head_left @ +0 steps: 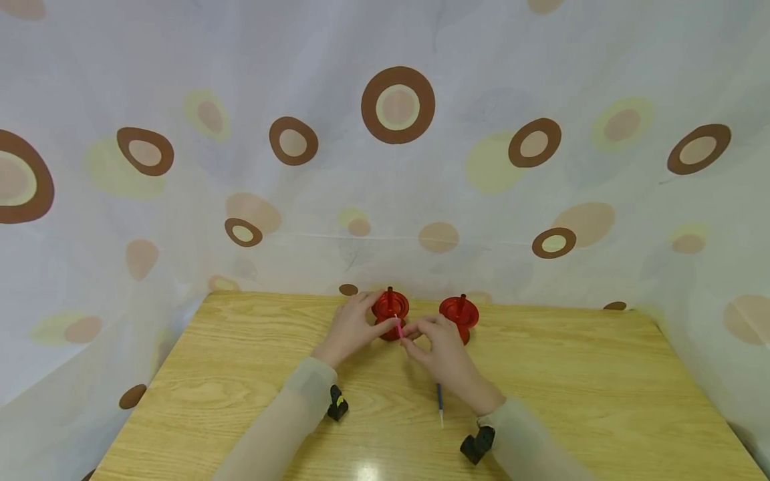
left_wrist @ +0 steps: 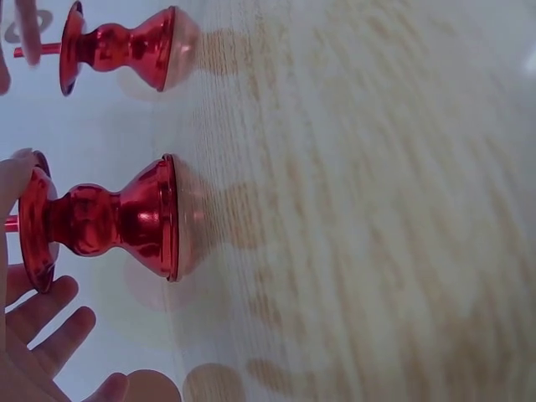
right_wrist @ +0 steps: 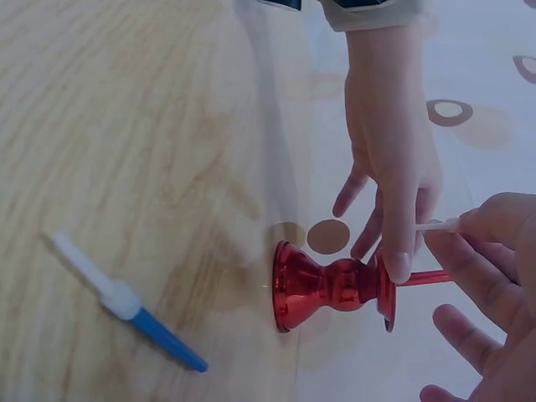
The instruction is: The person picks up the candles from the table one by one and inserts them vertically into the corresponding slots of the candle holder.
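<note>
Two shiny red candlesticks stand upright at the back of the table. My left hand [head_left: 351, 327] grips the dish rim of the left candlestick [left_wrist: 88, 219], its thumb on one side and its fingers [left_wrist: 67, 339] around the other. My right hand [head_left: 442, 351] pinches a small pink candle [head_left: 399, 329] with a white end, held just in front of that candlestick's dish; its white end [right_wrist: 434, 225] shows in the right wrist view. The right candlestick [head_left: 459, 311] stands behind my right hand, untouched. A blue candle [right_wrist: 167, 338] with a white end lies on the table below my right hand.
The wooden table [head_left: 571, 387] ends at a hanging cloth [head_left: 397, 180] printed with brown and yellow rounds, close behind the candlesticks. The cloth also runs down both sides.
</note>
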The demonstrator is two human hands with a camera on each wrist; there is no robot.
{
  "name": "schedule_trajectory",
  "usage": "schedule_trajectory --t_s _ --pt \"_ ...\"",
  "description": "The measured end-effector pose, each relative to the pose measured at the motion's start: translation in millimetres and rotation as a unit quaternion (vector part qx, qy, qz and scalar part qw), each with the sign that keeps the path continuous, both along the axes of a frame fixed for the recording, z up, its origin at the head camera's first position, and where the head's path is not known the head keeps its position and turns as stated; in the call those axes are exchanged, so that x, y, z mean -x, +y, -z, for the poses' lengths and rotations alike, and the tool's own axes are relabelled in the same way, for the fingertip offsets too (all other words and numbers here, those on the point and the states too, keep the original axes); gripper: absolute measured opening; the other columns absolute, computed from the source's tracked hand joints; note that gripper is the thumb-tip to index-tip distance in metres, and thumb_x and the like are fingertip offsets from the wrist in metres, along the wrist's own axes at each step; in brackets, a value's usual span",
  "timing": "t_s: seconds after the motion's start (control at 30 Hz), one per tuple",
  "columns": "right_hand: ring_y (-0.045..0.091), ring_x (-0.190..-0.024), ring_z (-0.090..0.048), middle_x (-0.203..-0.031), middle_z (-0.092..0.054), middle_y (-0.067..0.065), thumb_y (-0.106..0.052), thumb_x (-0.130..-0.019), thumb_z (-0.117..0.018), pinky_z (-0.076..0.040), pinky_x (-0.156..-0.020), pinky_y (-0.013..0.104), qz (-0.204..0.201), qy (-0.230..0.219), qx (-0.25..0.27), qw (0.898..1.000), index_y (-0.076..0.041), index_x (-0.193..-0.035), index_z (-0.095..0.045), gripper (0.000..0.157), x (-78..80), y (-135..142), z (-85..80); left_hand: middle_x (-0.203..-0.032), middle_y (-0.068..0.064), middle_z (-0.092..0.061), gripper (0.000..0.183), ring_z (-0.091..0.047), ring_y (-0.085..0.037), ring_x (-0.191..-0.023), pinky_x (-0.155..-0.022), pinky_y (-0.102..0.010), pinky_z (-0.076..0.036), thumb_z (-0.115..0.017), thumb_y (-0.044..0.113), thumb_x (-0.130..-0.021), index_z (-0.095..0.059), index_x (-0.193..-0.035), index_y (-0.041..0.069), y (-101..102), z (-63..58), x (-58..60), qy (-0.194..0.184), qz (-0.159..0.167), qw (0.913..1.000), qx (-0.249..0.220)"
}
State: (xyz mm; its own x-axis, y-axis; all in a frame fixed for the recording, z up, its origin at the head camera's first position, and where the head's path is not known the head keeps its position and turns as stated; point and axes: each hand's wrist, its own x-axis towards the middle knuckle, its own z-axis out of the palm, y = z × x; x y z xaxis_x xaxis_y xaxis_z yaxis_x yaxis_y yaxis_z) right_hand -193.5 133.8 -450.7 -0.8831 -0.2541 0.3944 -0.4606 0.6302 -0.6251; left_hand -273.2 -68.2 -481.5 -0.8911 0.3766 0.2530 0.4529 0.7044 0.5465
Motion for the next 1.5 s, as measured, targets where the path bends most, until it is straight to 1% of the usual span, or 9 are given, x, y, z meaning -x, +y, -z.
schedule_trajectory --t_s 0.17,0.27,0.5,0.6,0.83,1.0,1.13,1.3,1.5 --pt "0.031 -0.107 -0.06 -0.094 -0.074 -0.001 -0.009 -0.091 -0.08 -0.048 -0.092 0.054 0.002 -0.016 0.011 1.0 -0.011 -0.097 -0.077 0.007 7.9 1 -6.4 -0.136 -0.012 -0.065 0.073 -0.058 -0.036 -0.127 -0.107 -0.06 -0.045 -0.074 0.052 -0.095 -0.055 -0.151 0.009 0 0.3 1.7 0.001 -0.003 1.0 0.003" --pt "0.029 -0.11 -0.059 -0.096 -0.073 -0.002 -0.01 -0.093 -0.079 -0.05 -0.09 0.05 -0.001 -0.023 0.014 1.0 -0.012 -0.099 -0.077 0.006 13.8 2 -8.0 -0.137 -0.012 -0.065 0.073 -0.057 -0.036 -0.129 -0.107 -0.061 -0.045 -0.074 0.052 -0.095 -0.055 -0.151 0.009 0 0.8 1.7 0.001 -0.004 1.0 0.002" --pt "0.029 -0.118 -0.058 -0.105 -0.073 0.0 -0.017 -0.096 -0.077 -0.048 -0.102 0.054 -0.006 -0.058 0.025 0.998 -0.014 -0.102 -0.076 0.007 24.3 1 -17.3 -0.139 -0.012 -0.063 0.075 -0.054 -0.035 -0.131 -0.109 -0.061 -0.043 -0.073 0.053 -0.095 -0.055 -0.151 0.007 0 -0.4 0.6 0.0 -0.001 1.0 0.002" --pt "0.029 -0.118 -0.058 -0.105 -0.073 0.0 -0.018 -0.096 -0.077 -0.047 -0.104 0.054 -0.01 -0.06 0.028 0.998 -0.013 -0.103 -0.076 0.008 28.2 0 -22.1 -0.14 -0.012 -0.063 0.075 -0.053 -0.035 -0.132 -0.109 -0.062 -0.041 -0.073 0.054 -0.095 -0.055 -0.151 0.007 0 -2.0 0.1 -0.004 -0.001 1.0 0.0" --pt "0.028 -0.115 -0.058 -0.103 -0.073 0.0 -0.018 -0.098 -0.075 -0.046 -0.104 0.054 -0.021 -0.049 0.038 0.998 -0.012 -0.104 -0.076 0.008 39.4 -1 -28.0 -0.14 -0.01 -0.063 0.073 -0.052 -0.034 -0.133 -0.11 -0.063 -0.041 -0.072 0.054 -0.095 -0.056 -0.151 0.01 0 -2.9 -0.2 -0.014 -0.004 0.9999 -0.001" --pt "0.028 -0.114 -0.058 -0.103 -0.073 0.001 -0.018 -0.098 -0.075 -0.046 -0.103 0.053 -0.014 -0.052 0.051 0.997 -0.012 -0.104 -0.076 0.009 46.3 -2 -29.6 -0.141 -0.01 -0.063 0.074 -0.051 -0.034 -0.134 -0.111 -0.063 -0.039 -0.073 0.056 -0.094 -0.056 -0.151 0.012 1 -2.5 0.4 -0.018 -0.006 0.9998 -0.002" --pt "0.029 -0.114 -0.058 -0.103 -0.073 0.002 -0.017 -0.097 -0.075 -0.046 -0.102 0.054 -0.011 -0.048 0.057 0.997 -0.011 -0.106 -0.076 0.011 52.2 -3 -30.8 -0.139 -0.01 -0.064 0.071 -0.052 -0.033 -0.133 -0.112 -0.063 -0.038 -0.073 0.057 -0.093 -0.058 -0.149 0.015 1 -3.0 0.4 -0.012 -0.006 0.9999 -0.003" --pt "0.03 -0.119 -0.057 -0.106 -0.072 0.003 -0.022 -0.1 -0.073 -0.045 -0.102 0.057 -0.003 -0.071 0.069 0.995 -0.013 -0.107 -0.076 0.012 56.9 -5 -34.9 -0.14 -0.011 -0.064 0.069 -0.052 -0.035 -0.133 -0.111 -0.064 -0.038 -0.071 0.056 -0.095 -0.059 -0.149 0.013 0 -3.7 -0.1 -0.008 -0.01 0.9999 -0.001" --pt "0.031 -0.123 -0.056 -0.111 -0.072 0.004 -0.026 -0.1 -0.072 -0.042 -0.107 0.062 0.006 -0.094 0.091 0.991 -0.013 -0.111 -0.077 0.018 62.1 -7 -39.8 -0.142 -0.013 -0.062 0.07 -0.051 -0.036 -0.135 -0.111 -0.065 -0.038 -0.07 0.055 -0.096 -0.058 -0.149 0.012 -1 -3.7 -0.1 -0.014 -0.011 0.9998 0.0"
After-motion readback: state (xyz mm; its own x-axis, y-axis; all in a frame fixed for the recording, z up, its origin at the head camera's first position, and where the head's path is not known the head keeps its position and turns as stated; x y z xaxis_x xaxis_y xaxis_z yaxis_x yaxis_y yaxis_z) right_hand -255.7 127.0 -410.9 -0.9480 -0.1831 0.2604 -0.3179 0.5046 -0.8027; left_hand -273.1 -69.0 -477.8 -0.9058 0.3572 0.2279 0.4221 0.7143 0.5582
